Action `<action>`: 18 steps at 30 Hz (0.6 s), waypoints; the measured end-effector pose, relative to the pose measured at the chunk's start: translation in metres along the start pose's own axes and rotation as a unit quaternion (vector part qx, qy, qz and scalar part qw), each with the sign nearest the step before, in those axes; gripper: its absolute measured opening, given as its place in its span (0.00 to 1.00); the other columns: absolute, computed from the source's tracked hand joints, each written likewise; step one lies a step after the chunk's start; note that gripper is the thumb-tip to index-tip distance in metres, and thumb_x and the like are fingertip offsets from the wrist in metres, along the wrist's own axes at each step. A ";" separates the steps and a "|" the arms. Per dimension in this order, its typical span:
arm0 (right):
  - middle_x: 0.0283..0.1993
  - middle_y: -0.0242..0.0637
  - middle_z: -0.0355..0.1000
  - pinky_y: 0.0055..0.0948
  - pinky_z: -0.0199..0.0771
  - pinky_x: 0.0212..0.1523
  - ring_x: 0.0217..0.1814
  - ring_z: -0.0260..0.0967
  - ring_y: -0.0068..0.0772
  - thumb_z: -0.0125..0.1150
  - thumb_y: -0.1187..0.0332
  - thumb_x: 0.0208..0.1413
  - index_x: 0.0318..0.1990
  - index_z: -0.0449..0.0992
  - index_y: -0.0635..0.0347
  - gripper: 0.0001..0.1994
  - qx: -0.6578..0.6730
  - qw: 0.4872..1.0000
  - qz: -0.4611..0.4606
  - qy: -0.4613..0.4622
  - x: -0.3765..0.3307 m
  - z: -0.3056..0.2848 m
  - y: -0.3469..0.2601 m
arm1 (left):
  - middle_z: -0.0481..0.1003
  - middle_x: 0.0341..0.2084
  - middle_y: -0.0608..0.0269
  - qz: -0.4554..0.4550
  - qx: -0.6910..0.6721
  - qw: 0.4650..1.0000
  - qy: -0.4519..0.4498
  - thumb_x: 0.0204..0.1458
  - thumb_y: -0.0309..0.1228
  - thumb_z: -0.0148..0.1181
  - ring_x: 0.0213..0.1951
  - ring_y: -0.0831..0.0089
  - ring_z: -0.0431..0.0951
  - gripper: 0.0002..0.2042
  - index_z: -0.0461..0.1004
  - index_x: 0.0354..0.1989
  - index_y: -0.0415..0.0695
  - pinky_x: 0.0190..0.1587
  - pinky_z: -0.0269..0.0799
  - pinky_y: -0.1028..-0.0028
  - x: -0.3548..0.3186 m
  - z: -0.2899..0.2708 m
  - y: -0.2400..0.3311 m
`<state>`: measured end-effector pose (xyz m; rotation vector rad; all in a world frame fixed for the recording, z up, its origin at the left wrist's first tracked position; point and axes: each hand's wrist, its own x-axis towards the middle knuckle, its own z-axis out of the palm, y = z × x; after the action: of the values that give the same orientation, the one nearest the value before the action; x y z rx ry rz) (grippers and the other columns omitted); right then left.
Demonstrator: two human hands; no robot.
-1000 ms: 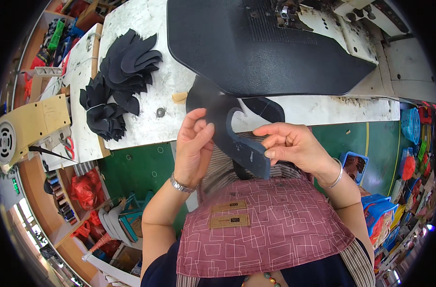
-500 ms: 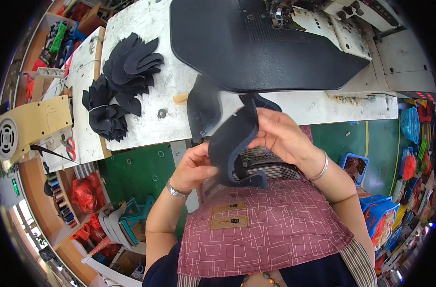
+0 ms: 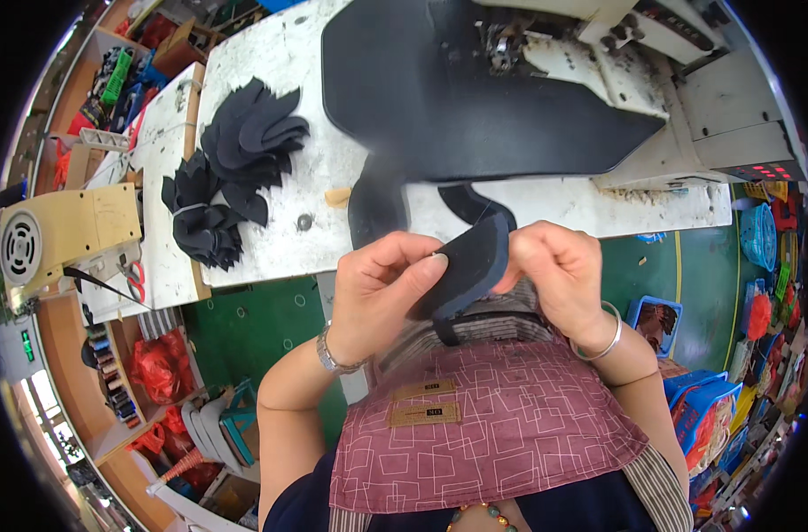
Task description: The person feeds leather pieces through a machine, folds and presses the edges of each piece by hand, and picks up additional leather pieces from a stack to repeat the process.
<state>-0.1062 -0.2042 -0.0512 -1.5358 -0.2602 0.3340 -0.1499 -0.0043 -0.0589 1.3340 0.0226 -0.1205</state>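
In front of my apron I hold a curved black fabric piece [image 3: 468, 269] with a lighter, greyish edge. My left hand [image 3: 379, 288] is closed on its left end, thumb on top and fingers behind. My right hand [image 3: 556, 277] is closed at its right edge, fingertips pinched against the fabric. Just beyond, a black curved strip [image 3: 475, 207] hangs from under the sewing machine's black table plate [image 3: 501, 133]. Another black curved piece [image 3: 375, 206] lies at the table edge to the left.
Bundled black cut pieces [image 3: 249, 133] lie on the white worktable [image 3: 288, 244] at the left, near a tan scrap [image 3: 337, 197]. The sewing machine [image 3: 507, 49] stands at the far right. Red-handled scissors [image 3: 136, 282] lie farther left. Blue baskets [image 3: 656, 321] stand on the floor at right.
The fabric piece has been turned and gathered between my hands. My left hand has moved up and right along it; my right hand has shifted slightly lower and right, fingers now curled tighter.
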 end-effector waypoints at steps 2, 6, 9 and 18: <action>0.30 0.38 0.76 0.22 0.75 0.28 0.28 0.74 0.25 0.61 0.76 0.51 0.37 0.77 0.61 0.06 -0.187 0.955 -0.205 0.102 0.005 -0.008 0.000 | 0.77 0.31 0.69 -0.015 -0.029 0.999 -0.011 0.59 0.25 0.56 0.32 0.87 0.72 0.06 0.76 0.40 0.36 0.35 0.70 0.84 0.004 0.001 0.009; 0.38 0.41 0.75 0.24 0.74 0.26 0.27 0.70 0.31 0.64 0.75 0.35 0.35 0.77 0.59 0.14 -0.419 0.673 -0.609 0.024 0.024 -0.023 -0.010 | 0.76 0.30 0.69 0.004 0.023 0.999 -0.025 0.59 0.25 0.53 0.31 0.86 0.72 0.07 0.76 0.38 0.35 0.34 0.69 0.82 0.018 0.013 0.025; 0.37 0.42 0.75 0.23 0.74 0.26 0.28 0.71 0.31 0.64 0.76 0.36 0.35 0.76 0.62 0.14 -0.435 0.656 -0.616 0.016 0.033 -0.030 -0.024 | 0.75 0.25 0.64 0.129 0.137 0.981 0.043 0.60 0.27 0.46 0.23 0.81 0.71 0.12 0.73 0.28 0.35 0.28 0.65 0.81 0.036 0.004 0.042; 0.40 0.44 0.74 0.27 0.78 0.34 0.39 0.75 0.39 0.62 0.74 0.37 0.35 0.75 0.67 0.13 -0.550 0.677 -0.489 0.014 0.089 -0.041 -0.040 | 0.74 0.46 0.47 0.410 0.518 0.749 -0.046 0.46 0.32 0.62 0.49 0.49 0.73 0.19 0.74 0.46 0.37 0.54 0.67 0.58 0.080 0.003 0.056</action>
<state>-0.0063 -0.2090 -0.0158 -2.2635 -1.3896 -0.8918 -0.0648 -0.0003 -0.0107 2.3239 -0.8280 0.6569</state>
